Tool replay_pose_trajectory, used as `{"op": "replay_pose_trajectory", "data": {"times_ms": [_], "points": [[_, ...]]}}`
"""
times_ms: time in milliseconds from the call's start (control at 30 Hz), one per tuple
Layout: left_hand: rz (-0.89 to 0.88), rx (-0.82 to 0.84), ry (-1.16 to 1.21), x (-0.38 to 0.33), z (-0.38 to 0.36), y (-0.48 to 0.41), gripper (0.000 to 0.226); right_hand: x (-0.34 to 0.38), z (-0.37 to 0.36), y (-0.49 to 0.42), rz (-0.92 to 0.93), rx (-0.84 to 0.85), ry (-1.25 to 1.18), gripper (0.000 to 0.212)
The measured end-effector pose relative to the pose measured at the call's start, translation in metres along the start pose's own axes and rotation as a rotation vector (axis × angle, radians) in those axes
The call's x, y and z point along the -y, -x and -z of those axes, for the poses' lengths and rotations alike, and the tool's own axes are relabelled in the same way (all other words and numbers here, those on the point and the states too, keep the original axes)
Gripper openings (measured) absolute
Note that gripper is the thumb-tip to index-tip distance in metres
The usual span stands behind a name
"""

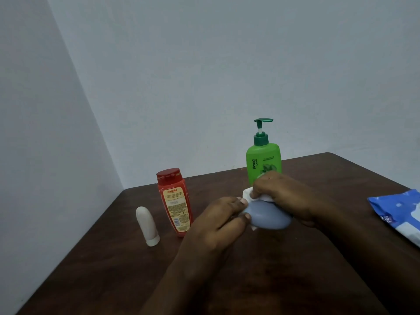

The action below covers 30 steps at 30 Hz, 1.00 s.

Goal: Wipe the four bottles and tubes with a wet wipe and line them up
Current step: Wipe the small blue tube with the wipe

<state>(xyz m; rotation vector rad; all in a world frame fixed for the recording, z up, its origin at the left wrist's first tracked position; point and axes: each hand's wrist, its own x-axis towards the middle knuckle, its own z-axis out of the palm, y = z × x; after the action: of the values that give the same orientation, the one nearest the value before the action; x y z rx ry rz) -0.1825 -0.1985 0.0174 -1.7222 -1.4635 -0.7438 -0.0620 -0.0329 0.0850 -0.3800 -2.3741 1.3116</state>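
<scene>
Your left hand [223, 214] grips the blue bottle [268, 215] above the table [113, 258] while your right hand [286, 196] pinches the wet wipe [247, 193] against its top, in front of the green pump bottle [263, 162].

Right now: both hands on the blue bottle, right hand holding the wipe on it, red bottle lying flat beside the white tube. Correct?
No: the head view shows the red bottle standing upright beside the white tube. Left hand and right hand do hold the blue bottle, wipe under the right.
</scene>
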Motion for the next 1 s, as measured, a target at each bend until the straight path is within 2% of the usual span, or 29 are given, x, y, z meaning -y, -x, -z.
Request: {"op": "replay_pose_trajectory", "data": {"times_ms": [133,267,367,533,633,700,767,833,933,1000], "points": [[0.025,0.025,0.015,0.002,-0.001,-0.001,0.02,-0.001,0.006,0.003,-0.028,0.07,-0.072,0.02],[0.11,0.007,0.05,0.006,0.001,-0.005,0.011,-0.006,0.006,-0.001,-0.048,0.033,-0.024,0.02],[0.19,-0.03,0.079,0.009,0.003,-0.004,0.014,-0.009,0.003,-0.004,-0.067,-0.065,-0.105,0.033],[0.378,-0.097,0.126,0.02,0.009,0.002,0.03,-0.014,0.0,-0.017,-0.15,-0.343,-0.462,0.017],[0.611,-0.144,0.171,0.021,0.01,0.002,0.032,-0.012,0.006,-0.019,-0.103,-0.441,-0.573,0.011],[0.879,-0.228,0.367,0.016,0.009,-0.001,0.032,-0.015,0.002,-0.019,-0.042,-0.524,-0.616,0.015],[1.072,-0.322,0.612,0.011,0.008,-0.008,0.027,-0.021,-0.008,-0.019,0.069,-0.653,-0.415,0.023],[1.188,-0.399,0.923,0.004,0.008,-0.015,0.025,-0.027,-0.022,-0.016,0.279,-0.673,-0.11,0.025],[1.25,-0.385,1.207,-0.004,0.01,-0.021,0.046,-0.038,-0.042,-0.016,0.63,-0.501,0.253,0.049],[1.27,-0.375,1.302,-0.005,0.011,-0.021,0.044,-0.037,-0.048,-0.015,0.749,-0.406,0.369,0.053]]}}
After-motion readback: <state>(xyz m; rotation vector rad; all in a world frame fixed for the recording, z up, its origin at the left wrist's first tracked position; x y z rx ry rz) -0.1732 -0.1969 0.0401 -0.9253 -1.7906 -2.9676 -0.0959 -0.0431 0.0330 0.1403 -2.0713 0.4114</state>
